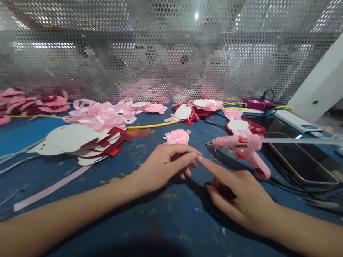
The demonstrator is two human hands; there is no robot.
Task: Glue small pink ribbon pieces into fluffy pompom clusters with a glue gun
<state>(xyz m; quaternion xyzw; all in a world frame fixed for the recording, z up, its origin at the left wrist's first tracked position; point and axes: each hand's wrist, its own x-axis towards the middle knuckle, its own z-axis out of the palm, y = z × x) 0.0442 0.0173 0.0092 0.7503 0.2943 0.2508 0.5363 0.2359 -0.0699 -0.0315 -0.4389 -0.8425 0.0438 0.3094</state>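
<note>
In the middle of the blue table, my left hand (169, 164) is closed, its thumb and forefinger tips pressed together; anything between them is too small to make out. My right hand (242, 196) reaches in from the right with its forefinger stretched to touch those fingertips. Its thumb stands apart from the forefinger and no object shows in it. Just beyond my left hand lies a fluffy pink flower piece (177, 136). A pink glue gun (243, 145) with a lit red light rests on its side, beyond my right hand.
White and red cut pieces (69, 141) and looped pink ribbons (100, 113) lie at the left. Rosettes with white discs (183, 112) line the back by a perforated metal screen (154, 43). At the right are a phone (303, 162), cables and scissors (338, 207).
</note>
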